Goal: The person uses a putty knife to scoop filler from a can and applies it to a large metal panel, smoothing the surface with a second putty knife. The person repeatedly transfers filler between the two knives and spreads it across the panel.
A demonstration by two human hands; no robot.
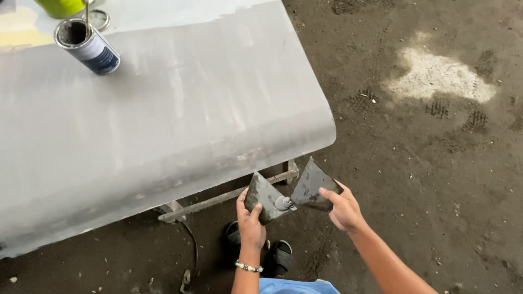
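The person is standing at the rounded end of a grey panel (163,109) and holding two dark putty blades out in front, just off its lower edge and above the dirt floor (425,179). The left hand (250,223) is gripping the left blade (264,197), thumb pressing on its face and fingers curling behind; the right hand (343,209) is pinching the right blade (311,185) along its lower edge, fingers lying close together over the face. A grey blob of filler (283,203) is sitting where the two blades are meeting. The blades are looking thin, light and stiff with a little spring, probably slick where smeared, so gripping the bare back edge seems safest. Far up the panel a can (87,46) is standing open, a stick (87,16) poking from its dark contents, its lid (99,19) lying just beside it, and a green tub (60,6) is showing at the frame's edge, its inside hidden.
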